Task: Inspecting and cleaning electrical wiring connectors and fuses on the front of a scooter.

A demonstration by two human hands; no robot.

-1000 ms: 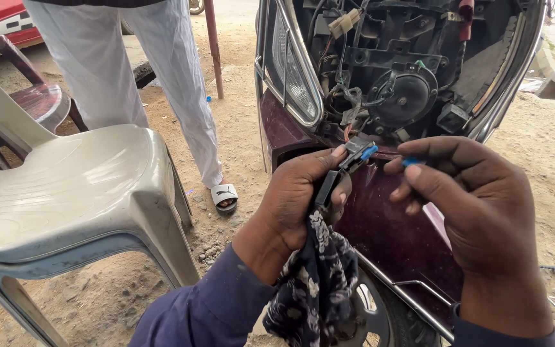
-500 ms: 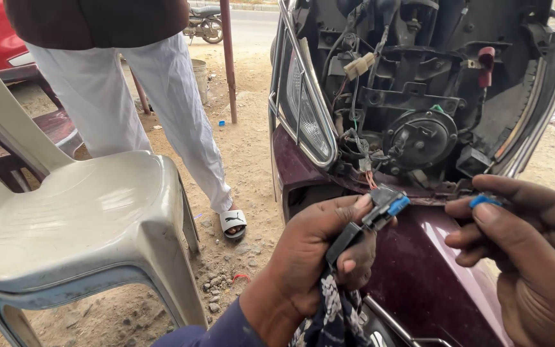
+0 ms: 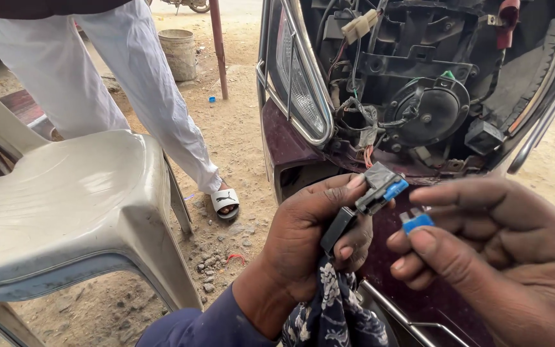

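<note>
my left hand [image 3: 319,241] is closed around a black plastic fuse holder [image 3: 361,202], thumb on top and fingers curled under it, so its open end points up and to the right. a small blue blade fuse [image 3: 396,189] sits in that open end, only its blue edge showing. under the same hand hangs a dark blue cloth with a white flower pattern [image 3: 335,308], pressed between my fingers and palm and trailing down toward my blue sleeve [image 3: 207,324].

my right hand [image 3: 489,250] is pinched shut on a second small blue blade fuse [image 3: 417,221], thumb below and forefinger above, with the other fingers folded loosely behind. this fuse is just beside the holder, to its lower right, not touching it.

both hands are in front of the maroon body panel of a scooter [image 3: 290,151] whose front cover is off. above my hands the opened nose shows a round black horn [image 3: 431,112], a bundle of loose coloured wires [image 3: 358,119], a cream plastic connector [image 3: 358,27] and a clear headlamp lens with a chrome rim [image 3: 297,80].

to my left stands a dirty white plastic chair [image 3: 78,199] on sandy ground [image 3: 232,135]. behind it another person in white trousers [image 3: 142,83] stands, one foot in a white slide sandal [image 3: 224,202]. farther back are a grey bucket [image 3: 179,53] and a thin red metal pole [image 3: 218,48].
</note>
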